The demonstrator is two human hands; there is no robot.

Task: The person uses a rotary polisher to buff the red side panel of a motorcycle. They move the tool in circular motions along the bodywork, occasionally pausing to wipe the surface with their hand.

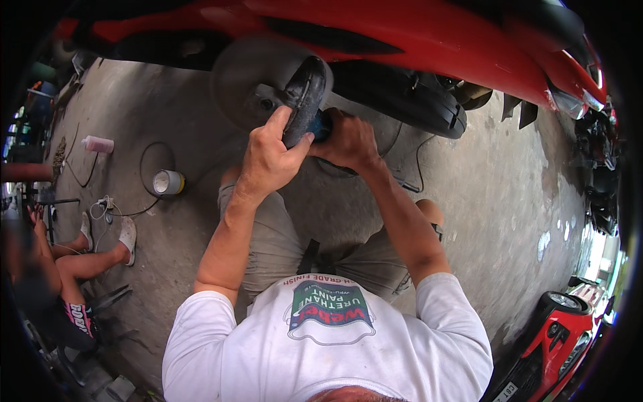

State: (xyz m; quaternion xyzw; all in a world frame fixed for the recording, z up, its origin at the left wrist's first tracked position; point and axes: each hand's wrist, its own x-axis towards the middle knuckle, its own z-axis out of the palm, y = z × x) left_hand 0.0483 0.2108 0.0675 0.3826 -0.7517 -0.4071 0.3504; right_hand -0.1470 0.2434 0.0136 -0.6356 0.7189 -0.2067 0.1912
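Grey concrete floor (509, 174) all around, stained and patchy, catching daylight on the right. A red car body (429, 33) looms across the top, and another red vehicle (559, 335) sits low right. Over on the left, a roll of tape (167, 181), a pink bottle (98, 144) and loose cables (100, 208) lie scattered.

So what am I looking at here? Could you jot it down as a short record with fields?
Setting: concrete floor beside a red vehicle body
Left hand: grips the black front handle of a power polisher, fingers wrapped around it
Right hand: holds the polisher's rear body
Polisher disc: round, grey, blurred, close to the red body
On the floor, left: tape roll, pink bottle, cables
Nearby: another person's legs at the left edge
Lower right: second red vehicle
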